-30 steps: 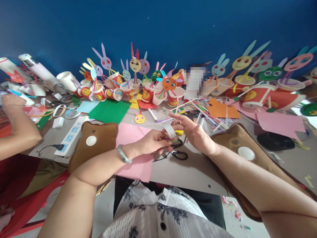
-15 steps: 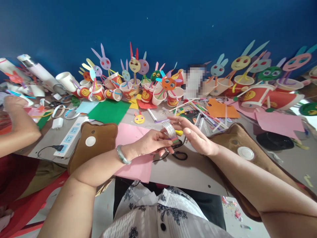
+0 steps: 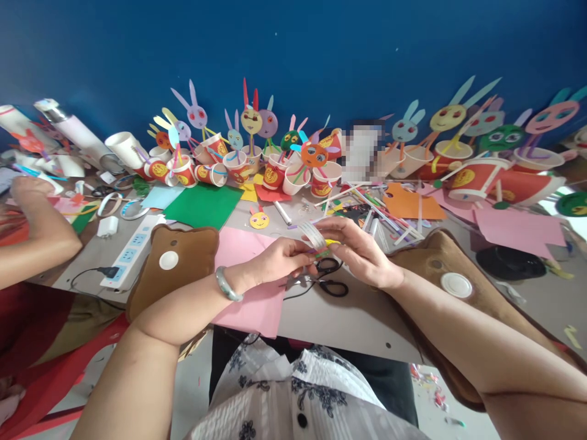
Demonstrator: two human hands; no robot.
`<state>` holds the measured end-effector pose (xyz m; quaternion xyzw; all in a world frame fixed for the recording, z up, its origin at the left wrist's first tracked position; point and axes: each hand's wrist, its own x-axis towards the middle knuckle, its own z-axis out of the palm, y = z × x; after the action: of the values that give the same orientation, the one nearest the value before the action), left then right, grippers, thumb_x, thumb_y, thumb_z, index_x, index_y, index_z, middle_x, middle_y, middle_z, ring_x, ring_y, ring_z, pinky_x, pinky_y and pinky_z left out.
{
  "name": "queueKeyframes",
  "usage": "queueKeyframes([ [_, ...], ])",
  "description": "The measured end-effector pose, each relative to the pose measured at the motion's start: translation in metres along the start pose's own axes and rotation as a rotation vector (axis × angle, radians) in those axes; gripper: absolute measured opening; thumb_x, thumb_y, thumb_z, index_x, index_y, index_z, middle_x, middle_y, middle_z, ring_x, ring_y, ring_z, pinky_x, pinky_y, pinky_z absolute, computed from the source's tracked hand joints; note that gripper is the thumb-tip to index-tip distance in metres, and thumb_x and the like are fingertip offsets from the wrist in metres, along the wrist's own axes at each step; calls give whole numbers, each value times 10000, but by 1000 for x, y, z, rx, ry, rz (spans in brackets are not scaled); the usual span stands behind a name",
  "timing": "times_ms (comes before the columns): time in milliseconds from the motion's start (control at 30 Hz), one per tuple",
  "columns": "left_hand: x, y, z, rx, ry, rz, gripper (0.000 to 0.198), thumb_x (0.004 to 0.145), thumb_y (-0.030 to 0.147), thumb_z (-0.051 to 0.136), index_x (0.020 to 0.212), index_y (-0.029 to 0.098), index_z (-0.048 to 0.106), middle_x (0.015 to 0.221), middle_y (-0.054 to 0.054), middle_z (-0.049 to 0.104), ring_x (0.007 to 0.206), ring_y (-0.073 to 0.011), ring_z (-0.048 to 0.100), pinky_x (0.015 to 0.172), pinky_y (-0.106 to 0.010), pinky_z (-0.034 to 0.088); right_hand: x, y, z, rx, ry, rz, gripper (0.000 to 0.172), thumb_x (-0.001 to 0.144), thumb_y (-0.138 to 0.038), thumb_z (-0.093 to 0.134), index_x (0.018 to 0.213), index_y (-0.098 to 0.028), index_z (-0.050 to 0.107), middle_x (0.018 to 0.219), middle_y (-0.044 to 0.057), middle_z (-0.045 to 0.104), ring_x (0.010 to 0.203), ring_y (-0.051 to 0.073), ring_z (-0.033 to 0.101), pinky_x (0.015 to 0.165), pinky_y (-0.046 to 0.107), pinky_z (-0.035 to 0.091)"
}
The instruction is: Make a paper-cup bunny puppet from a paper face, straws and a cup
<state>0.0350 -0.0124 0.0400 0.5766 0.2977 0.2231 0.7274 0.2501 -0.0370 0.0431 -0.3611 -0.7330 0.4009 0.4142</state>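
Note:
A shiny, whitish roll that looks like clear tape (image 3: 312,235) is held over the table between my two hands. My left hand (image 3: 287,260), with a bracelet on the wrist, is closed in a pinch at its near lower edge. My right hand (image 3: 362,253) curls round its right side, fingers behind and thumb in front. Thin pink and green bits show at the left fingertips; I cannot make out what they are. Black-handled scissors (image 3: 334,288) lie just below the hands. Pink paper (image 3: 250,287) lies under my left wrist.
Rabbit-faced paper cups (image 3: 296,177) line the blue wall. Brown cushion-like pads (image 3: 183,263) flank my arms. A power strip (image 3: 132,253), green paper (image 3: 204,208), a yellow face cutout (image 3: 259,217) and scattered sticks and pens (image 3: 383,211) lie about. Another person's arm (image 3: 39,232) is at the left.
My right hand has closed in from spread fingers to a curl round the roll. The left hand has shifted slightly, and more of the scissors shows.

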Motion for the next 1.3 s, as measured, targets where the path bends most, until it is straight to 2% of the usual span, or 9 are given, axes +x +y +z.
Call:
queueKeyframes([
  [200,-5,9,3,82,-58,-18,283,903,352,643,900,79,717,775,-83,695,512,-49,434,496,-227,344,2,5,-2,-14,-46,50,458,949,-247,526,1403,-287,482,1335,111,636,1351,304,534,1030,504,527],
  [367,-9,18,3,254,-20,1,321,932,339,599,769,86,711,635,-35,611,514,-61,445,502,-220,340,5,6,-3,-98,-88,61,562,940,-231,518,1484,-270,384,1279,121,690,1315,314,567,1013,535,523],
  [633,-13,23,4,302,-50,-17,291,944,291,564,788,102,721,604,-27,616,491,-64,448,491,-209,347,6,0,2,-99,-26,36,494,975,-302,516,1449,-225,402,1202,154,712,1217,301,648,950,489,558],
  [833,-11,21,0,264,-91,-41,275,936,316,579,839,103,723,838,-92,732,502,-52,461,491,-207,379,5,3,3,-114,43,59,429,949,-343,560,1353,-234,468,1105,135,730,1180,316,661,913,505,569],
  [933,-10,20,-1,261,-96,-31,267,936,297,574,829,97,715,821,-93,729,492,-48,461,485,-203,374,4,2,2,-138,19,67,413,920,-371,618,1289,-247,481,1101,135,724,1163,337,653,900,528,568],
  [1100,-10,19,-1,246,-96,-20,284,936,326,582,859,90,719,784,-88,718,487,-46,445,469,-199,354,6,4,1,-299,-2,-40,464,874,-345,658,1292,-250,483,1206,150,643,1216,353,593,1016,579,482],
  [1200,-13,19,3,211,-165,-41,298,927,362,607,898,89,723,831,-109,736,496,-51,457,482,-212,368,10,9,1,-440,11,-161,436,851,-338,659,1255,-254,517,1252,149,607,1232,352,556,1082,613,399],
  [1300,-18,23,6,243,-237,-61,310,938,368,598,871,96,730,755,-82,712,507,-55,456,493,-216,354,12,14,2,-515,-44,-219,390,864,-315,628,1238,-264,529,1213,130,627,1194,333,567,1094,623,363],
])
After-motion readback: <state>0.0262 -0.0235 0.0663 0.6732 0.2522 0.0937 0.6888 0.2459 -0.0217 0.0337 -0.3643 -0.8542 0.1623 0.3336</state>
